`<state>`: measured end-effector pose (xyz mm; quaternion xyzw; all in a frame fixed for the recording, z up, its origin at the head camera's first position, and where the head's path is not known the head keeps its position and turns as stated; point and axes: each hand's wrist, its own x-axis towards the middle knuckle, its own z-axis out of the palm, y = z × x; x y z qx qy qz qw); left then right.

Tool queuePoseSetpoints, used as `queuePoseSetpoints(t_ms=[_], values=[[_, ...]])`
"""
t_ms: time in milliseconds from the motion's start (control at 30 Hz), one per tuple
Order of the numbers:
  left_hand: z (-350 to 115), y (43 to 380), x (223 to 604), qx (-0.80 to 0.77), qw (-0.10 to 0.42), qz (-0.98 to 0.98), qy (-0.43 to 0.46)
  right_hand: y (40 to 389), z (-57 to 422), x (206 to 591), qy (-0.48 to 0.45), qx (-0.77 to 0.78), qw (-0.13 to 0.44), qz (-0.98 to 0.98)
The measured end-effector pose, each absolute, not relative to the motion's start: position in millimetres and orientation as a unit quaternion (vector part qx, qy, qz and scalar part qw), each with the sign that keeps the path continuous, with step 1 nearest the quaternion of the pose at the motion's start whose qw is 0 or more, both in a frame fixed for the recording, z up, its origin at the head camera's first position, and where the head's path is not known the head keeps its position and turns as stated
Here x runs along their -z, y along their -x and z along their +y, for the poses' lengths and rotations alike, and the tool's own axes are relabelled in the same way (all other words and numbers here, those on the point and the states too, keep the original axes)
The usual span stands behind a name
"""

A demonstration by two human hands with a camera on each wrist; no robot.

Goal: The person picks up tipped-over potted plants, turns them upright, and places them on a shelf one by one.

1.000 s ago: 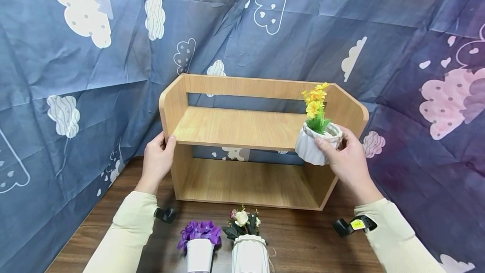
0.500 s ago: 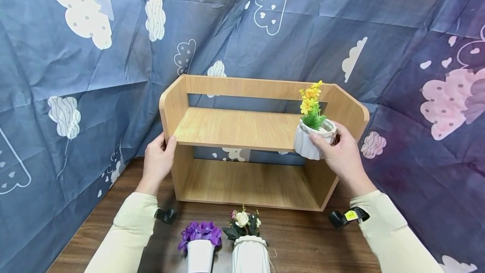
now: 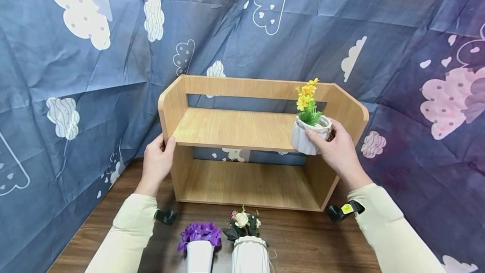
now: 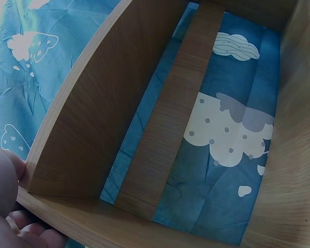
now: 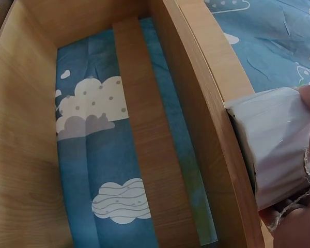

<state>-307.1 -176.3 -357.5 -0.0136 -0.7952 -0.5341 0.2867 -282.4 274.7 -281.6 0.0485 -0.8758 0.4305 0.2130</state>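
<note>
My right hand grips a white flower pot by its rim, thumb on the near side. Yellow flowers with green leaves stand up out of it. In the head view the pot overlaps the front edge of the upper board at the right; the right wrist view has the pot close by that edge, a twine cord round it. My left hand holds the left side panel of the wooden two-tier shelf, thumb at the upper board's front corner. Its fingers curl behind the panel in the left wrist view.
In front of the shelf, on the dark wooden table, lie a white pot with purple flowers and a ribbed white pot with cream roses. A blue cloud-patterned cloth hangs behind and on both sides.
My right hand has carried the yellow-flowered pot a little left and upward, over the upper board's front edge. The left hand stays on the shelf's side panel.
</note>
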Motion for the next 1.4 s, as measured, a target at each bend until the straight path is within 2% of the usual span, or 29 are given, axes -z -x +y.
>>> queuePoseSetpoints(t_ms=[733,1400], values=[[-176.6,308.3,357.8,0.537,0.303,-0.787,0.012,298.9,273.0,275.2,-0.061,-0.419,0.194,-0.885],[-174.2,305.4,358.4,0.539,0.289,-0.791,0.013,303.0,274.9,278.1,-0.046,-0.433,0.168,-0.885]])
